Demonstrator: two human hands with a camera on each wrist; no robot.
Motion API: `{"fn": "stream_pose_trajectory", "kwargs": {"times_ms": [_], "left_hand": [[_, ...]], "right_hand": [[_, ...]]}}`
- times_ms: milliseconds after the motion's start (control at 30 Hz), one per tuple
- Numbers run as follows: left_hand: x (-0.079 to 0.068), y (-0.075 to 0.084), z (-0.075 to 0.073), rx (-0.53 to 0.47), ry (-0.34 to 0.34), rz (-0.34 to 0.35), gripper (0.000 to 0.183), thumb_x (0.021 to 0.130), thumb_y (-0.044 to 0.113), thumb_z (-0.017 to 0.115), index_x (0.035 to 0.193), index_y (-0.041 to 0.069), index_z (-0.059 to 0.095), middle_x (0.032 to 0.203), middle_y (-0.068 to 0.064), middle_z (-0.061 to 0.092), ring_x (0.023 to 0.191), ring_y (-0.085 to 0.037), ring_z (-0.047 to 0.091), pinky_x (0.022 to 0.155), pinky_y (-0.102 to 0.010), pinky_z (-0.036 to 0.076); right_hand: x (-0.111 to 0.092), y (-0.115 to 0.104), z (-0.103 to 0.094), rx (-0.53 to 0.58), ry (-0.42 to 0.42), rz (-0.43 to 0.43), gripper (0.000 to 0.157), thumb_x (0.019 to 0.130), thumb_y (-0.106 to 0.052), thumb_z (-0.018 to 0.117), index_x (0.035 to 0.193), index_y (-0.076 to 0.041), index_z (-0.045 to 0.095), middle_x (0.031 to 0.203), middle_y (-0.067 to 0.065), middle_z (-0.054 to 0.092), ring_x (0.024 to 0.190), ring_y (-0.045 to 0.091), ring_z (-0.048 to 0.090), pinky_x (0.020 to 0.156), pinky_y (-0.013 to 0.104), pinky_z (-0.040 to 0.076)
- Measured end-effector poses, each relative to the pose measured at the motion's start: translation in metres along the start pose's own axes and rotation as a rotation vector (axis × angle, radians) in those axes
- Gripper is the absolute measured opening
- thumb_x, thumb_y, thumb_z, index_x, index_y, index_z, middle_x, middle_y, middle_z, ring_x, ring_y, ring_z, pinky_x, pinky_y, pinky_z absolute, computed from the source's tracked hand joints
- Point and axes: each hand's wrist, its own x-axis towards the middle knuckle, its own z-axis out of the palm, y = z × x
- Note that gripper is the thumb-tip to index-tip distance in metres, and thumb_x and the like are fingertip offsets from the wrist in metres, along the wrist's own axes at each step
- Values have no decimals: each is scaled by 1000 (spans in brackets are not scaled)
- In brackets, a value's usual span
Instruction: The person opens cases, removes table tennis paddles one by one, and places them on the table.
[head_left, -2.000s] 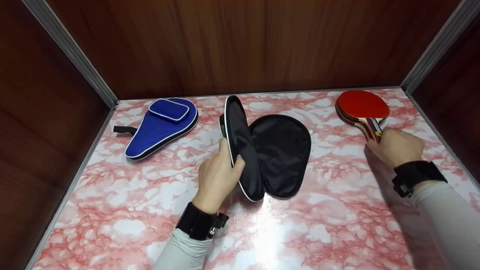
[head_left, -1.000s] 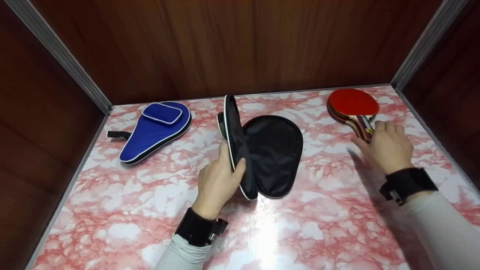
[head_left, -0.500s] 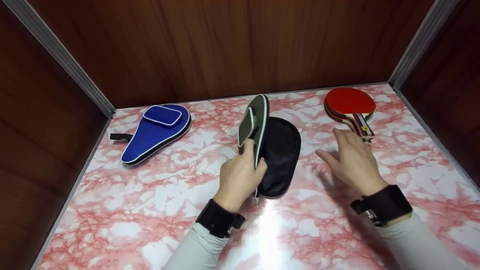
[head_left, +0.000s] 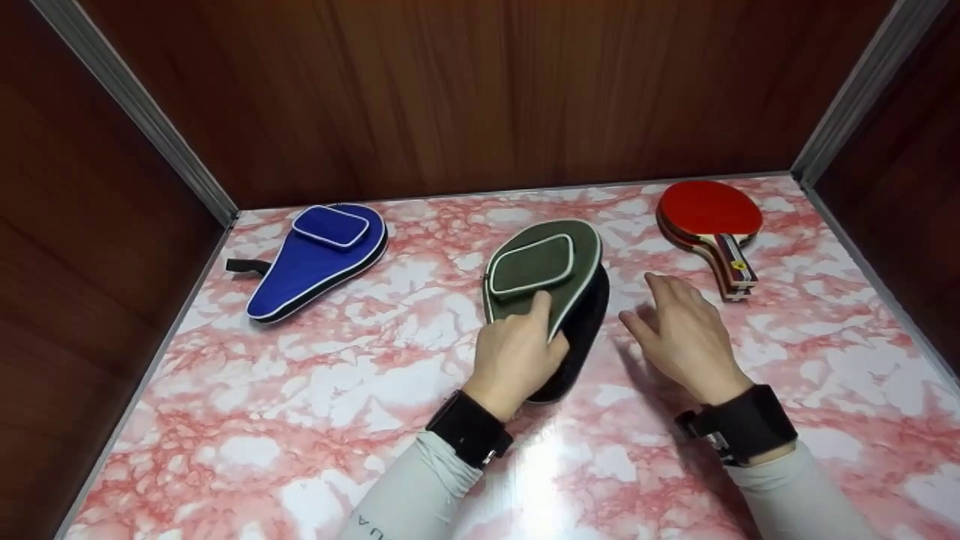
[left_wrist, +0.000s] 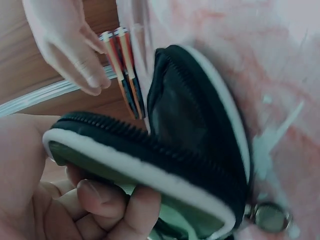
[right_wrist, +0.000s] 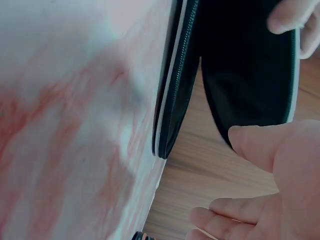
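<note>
In the middle of the table lies a green table tennis bat case (head_left: 532, 264) with white piping, its flap partly folded over the black lower half (head_left: 591, 315). My left hand (head_left: 517, 356) pinches the flap's edge, thumb on the inner side; in the left wrist view the zip teeth run along the gap, with a metal zip pull (left_wrist: 270, 217) at the narrow end. My right hand (head_left: 686, 337) hovers just right of the case with fingers extended and nothing held. Beyond it, two stacked table tennis bats (head_left: 711, 210), red face up, rest on the table, handles towards me.
A blue bat case (head_left: 315, 262) with a small pocket and black strap lies at the far left of the pink-and-white marbled table (head_left: 300, 420). Brown wood panels (head_left: 480, 97) stand behind and on both sides.
My left hand has swung the case flap from upright over to the right, down towards the lower half. My right hand has left the bats' handles and moved left towards the case.
</note>
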Motion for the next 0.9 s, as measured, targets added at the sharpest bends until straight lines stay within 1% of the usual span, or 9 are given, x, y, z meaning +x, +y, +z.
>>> {"fn": "stream_pose_trajectory", "kwargs": {"times_ms": [133,400,633,767,833,900], "left_hand": [[0,4,7,29,-29,8,34,96,33,77,116,10,62,66,-6,67,56,-31,69,49,-49,50],[-2,8,19,86,-80,17,34,96,35,77,119,12,69,73,-9,73,62,-32,72,52,-48,54],[-5,11,26,125,-92,37,33,95,37,78,115,13,69,76,-8,75,63,-31,73,51,-46,53],[-11,11,24,99,-114,86,32,98,39,79,113,13,68,76,-5,74,65,-28,73,53,-44,53],[-17,10,20,85,-136,130,32,99,39,78,113,12,68,80,-5,74,71,-28,73,58,-44,55],[-26,7,12,79,-160,180,31,100,38,78,114,11,70,89,-6,73,81,-28,72,67,-43,57]], "right_hand": [[1,0,-1,4,-9,8,70,105,-27,74,155,15,49,151,39,54,142,57,49,115,72,35],[5,-6,2,-14,-28,-16,68,105,-27,74,155,13,51,149,37,56,142,54,50,114,73,38],[2,-4,7,-25,-13,-41,66,104,-26,76,152,13,54,146,36,59,139,53,53,111,73,41],[1,-3,10,-30,-19,-43,65,104,-26,75,152,13,54,146,36,59,140,52,53,111,73,41],[0,-4,9,-30,-30,-39,65,104,-26,75,152,13,54,147,36,58,141,52,52,112,73,40],[0,-5,8,-31,-44,-32,66,105,-27,74,154,12,53,148,36,58,143,52,51,114,73,39]]}}
